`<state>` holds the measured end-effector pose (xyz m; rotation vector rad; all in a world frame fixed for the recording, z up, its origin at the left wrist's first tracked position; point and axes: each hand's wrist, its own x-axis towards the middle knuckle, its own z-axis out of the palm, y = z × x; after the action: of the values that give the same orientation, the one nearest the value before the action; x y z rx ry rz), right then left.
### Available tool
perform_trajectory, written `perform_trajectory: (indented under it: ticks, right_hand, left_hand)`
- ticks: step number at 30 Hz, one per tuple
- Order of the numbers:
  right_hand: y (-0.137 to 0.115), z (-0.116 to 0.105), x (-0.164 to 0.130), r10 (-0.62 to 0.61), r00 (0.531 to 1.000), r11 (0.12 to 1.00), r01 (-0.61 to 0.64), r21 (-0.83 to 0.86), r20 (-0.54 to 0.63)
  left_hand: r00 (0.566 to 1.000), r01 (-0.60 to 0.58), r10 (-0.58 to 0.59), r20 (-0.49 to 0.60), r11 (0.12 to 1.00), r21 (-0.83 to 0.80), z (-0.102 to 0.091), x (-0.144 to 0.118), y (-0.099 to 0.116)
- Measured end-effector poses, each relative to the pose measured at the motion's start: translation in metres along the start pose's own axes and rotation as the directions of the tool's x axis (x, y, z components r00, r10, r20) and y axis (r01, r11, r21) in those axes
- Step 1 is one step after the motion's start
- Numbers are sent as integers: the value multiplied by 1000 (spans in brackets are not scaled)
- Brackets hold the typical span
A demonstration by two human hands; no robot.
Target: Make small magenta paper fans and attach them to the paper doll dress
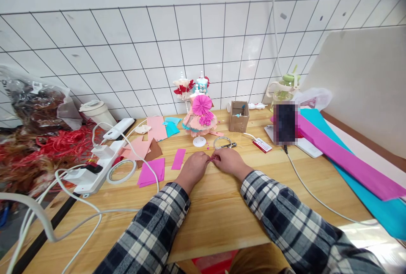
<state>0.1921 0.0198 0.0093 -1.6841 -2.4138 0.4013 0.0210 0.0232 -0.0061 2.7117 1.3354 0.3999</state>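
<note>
My left hand [197, 167] and my right hand [229, 160] meet fingertip to fingertip above the wooden table. Both are closed in a pinch. A tiny pinkish bit shows between the fingertips, too small to name. Just behind the hands stands a mini dress form [200, 117] in a ruffled paper dress with magenta pleated rosettes. Left of my left hand lies a magenta paper strip [178, 159], and farther left a stack of magenta paper sheets [151, 173]. Near my right hand's knuckles are a tape roll [218, 139] and small metal scissors or clippers [231, 145].
Two more dressed forms [183, 88] stand behind. A small cardboard box [239, 116] is right of them. At left are a power strip [98, 172] with looping cables and a white tape roll [122, 171]. Long magenta paper [345, 160] and a pixelated phone-like object [285, 122] lie right.
</note>
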Motion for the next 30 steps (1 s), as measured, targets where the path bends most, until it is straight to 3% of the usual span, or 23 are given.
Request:
perform_trajectory:
  ticks: [10,20,30]
  right_hand:
    - [2,1,0,14,999,1000,-14,26,-29]
    - [1,0,0,-1,1000,999,2,-50,15]
    - [0,-1,-3,-110,992,992,106,-68,-64]
  left_hand:
    - [1000,-6,6,1,1000,-22,0,0,0]
    - [1000,7,-6,23,999,-40,-1,2,0]
    - [988,43,-46,-147,999,-29,-13,-11,0]
